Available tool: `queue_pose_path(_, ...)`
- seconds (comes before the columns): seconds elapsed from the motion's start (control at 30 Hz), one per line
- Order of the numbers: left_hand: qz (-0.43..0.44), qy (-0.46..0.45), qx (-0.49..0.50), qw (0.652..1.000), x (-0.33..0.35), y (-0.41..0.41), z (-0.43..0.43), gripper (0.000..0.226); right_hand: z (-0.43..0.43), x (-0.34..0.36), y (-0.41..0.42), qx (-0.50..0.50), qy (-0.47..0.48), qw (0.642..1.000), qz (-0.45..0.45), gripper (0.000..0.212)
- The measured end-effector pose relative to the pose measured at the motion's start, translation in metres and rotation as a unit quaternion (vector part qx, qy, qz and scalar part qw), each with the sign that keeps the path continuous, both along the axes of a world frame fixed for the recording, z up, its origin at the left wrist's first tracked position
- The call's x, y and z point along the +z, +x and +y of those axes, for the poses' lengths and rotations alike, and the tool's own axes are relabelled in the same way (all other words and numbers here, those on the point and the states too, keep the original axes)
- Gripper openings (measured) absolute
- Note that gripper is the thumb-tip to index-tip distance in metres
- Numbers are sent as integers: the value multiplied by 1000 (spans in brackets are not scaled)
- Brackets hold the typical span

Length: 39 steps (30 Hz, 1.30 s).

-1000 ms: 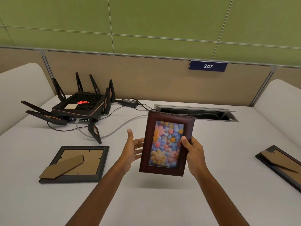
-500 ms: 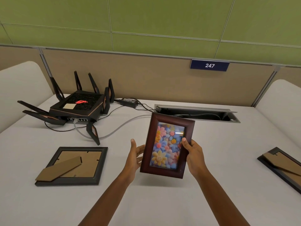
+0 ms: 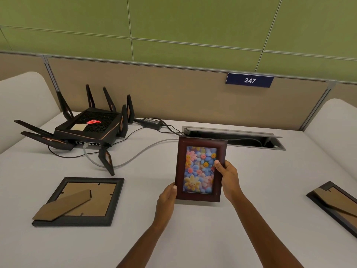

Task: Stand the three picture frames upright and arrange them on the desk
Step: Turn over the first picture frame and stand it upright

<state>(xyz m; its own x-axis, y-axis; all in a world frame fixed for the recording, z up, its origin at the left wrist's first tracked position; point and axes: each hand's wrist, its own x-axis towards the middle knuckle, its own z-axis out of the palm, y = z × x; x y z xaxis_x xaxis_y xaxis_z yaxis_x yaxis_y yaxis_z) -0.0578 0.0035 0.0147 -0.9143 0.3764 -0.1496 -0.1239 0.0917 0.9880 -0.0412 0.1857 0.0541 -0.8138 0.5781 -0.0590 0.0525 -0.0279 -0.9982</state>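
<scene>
A dark red wooden frame [image 3: 201, 169] with a flower picture stands upright at the centre of the white worktop [image 3: 251, 190], its face toward the camera. The right hand [image 3: 228, 176] grips its right edge, thumb on the front; the left hand [image 3: 167, 198] closes on the lower left corner. At 9 o'clock from it a black frame [image 3: 79, 201] lies face down, stand up. At 3 o'clock a second black frame [image 3: 336, 206] lies face down. A router [image 3: 87, 128] sits at 10 o'clock.
</scene>
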Motion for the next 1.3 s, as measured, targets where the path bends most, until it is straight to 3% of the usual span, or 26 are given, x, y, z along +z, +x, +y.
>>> queue_pose_path(0.37,37,-48,5,998,-12,3,0,36,3,-13,8,-5,-12,1000,-4,16)
queue_pose_path(0.83,65,-111,-20,991,-24,5,-5,34,-4,-7,19,7,38,999,-34,32)
queue_pose_path(0.97,68,-148,-18,986,-25,3,-16,42,-7,-6,27,-63,108,992,5,37)
queue_pose_path(1.1,141,-200,-7,970,-23,-4,-35,47,-15,11,29,-180,214,956,89,33)
queue_pose_path(1.3,271,-295,8,916,-12,-22,-70,50,-53,43,18,-145,332,911,194,32)
